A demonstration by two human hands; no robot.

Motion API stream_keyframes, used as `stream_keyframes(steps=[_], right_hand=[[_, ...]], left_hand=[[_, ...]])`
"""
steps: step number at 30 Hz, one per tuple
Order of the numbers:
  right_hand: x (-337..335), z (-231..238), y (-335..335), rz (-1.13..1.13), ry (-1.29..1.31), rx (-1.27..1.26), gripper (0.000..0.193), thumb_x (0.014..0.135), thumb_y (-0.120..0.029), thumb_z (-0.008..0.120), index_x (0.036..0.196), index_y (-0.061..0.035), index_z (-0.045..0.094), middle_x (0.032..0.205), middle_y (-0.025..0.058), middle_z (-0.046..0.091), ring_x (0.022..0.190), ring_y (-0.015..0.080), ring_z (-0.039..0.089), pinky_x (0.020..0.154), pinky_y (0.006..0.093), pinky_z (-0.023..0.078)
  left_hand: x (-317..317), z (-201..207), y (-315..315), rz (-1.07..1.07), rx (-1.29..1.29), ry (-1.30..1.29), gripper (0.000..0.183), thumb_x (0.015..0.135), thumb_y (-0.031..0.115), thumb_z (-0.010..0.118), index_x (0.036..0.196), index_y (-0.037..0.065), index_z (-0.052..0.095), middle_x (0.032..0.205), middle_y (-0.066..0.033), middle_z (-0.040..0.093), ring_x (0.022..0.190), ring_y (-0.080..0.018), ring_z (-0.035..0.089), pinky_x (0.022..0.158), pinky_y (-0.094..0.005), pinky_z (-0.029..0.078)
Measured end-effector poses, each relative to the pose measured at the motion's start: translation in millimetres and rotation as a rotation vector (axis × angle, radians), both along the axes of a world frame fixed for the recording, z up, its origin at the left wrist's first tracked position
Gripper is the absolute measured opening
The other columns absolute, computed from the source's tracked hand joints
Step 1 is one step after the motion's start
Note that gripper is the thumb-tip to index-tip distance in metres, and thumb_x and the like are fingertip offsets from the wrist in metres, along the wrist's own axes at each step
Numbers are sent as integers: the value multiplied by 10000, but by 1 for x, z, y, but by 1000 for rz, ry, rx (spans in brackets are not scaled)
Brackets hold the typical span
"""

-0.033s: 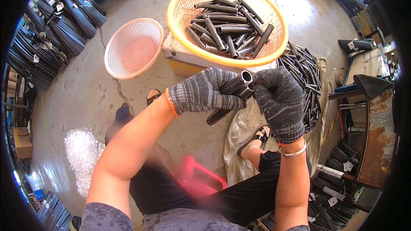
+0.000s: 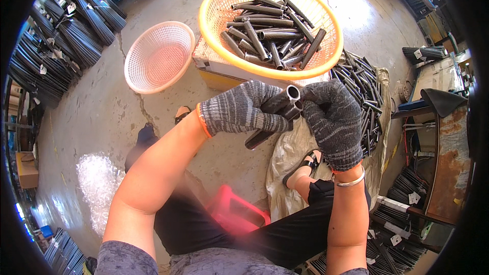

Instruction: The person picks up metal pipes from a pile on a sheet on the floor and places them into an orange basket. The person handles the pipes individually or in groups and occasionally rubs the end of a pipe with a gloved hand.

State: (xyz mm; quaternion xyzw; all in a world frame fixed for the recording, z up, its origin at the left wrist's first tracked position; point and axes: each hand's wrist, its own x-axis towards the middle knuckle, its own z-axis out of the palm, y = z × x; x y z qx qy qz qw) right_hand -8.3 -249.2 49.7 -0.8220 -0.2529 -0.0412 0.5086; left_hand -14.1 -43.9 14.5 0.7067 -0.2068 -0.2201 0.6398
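Observation:
My left hand, in a grey striped knit glove, is wrapped round short black tubes. At least two round open ends point up towards the right, and a tube end sticks out below the fingers. My right hand, gloved alike, is closed with its fingers curled inward. Its fingertips meet the tubes' upper ends; whatever they pinch is hidden. Just beyond both hands stands a yellow-orange plastic basket holding many similar black tubes.
The basket rests on a box. Left of it is a pink basket. A heap of black tubes lies on sacking at right. Bundled rods line the left side. A red stool sits beneath me; clear plastic lies left.

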Motion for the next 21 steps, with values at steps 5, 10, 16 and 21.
stream_keyframes(steps=[5, 10, 16, 21], right_hand=[[-4, 0, 0, -17, 109, 178, 130, 821, 73, 615, 908, -22, 601, 804, 56, 657, 719, 118, 631, 651, 256, 513], [-3, 7, -3, -32, 133, 403, 143, 832, 94, 604, 920, -19, 605, 894, 58, 662, 787, 120, 630, 737, 253, 517], [17, 3, -26, -160, 302, 569, 143, 819, 67, 646, 934, -10, 611, 842, 65, 668, 733, 124, 628, 706, 243, 520], [32, -11, -32, -195, 148, 368, 117, 832, 44, 649, 931, -12, 623, 915, 54, 662, 790, 106, 606, 740, 238, 516]], left_hand=[[-1, 32, -2, -147, 121, 179, 186, 797, 84, 732, 977, 43, 705, 804, -37, 693, 718, -57, 597, 649, -237, 495], [1, 16, 6, -132, -104, 324, 372, 819, 108, 672, 1163, -20, 606, 843, -74, 684, 813, -151, 674, 683, -233, 522], [0, 19, 11, -102, -106, 411, 385, 820, 87, 655, 1186, -4, 578, 908, -107, 675, 818, -182, 679, 588, -237, 524], [-3, 6, 10, -86, -125, 396, 386, 834, 61, 639, 1204, 37, 533, 896, -43, 618, 621, -118, 625, 432, -201, 452]])
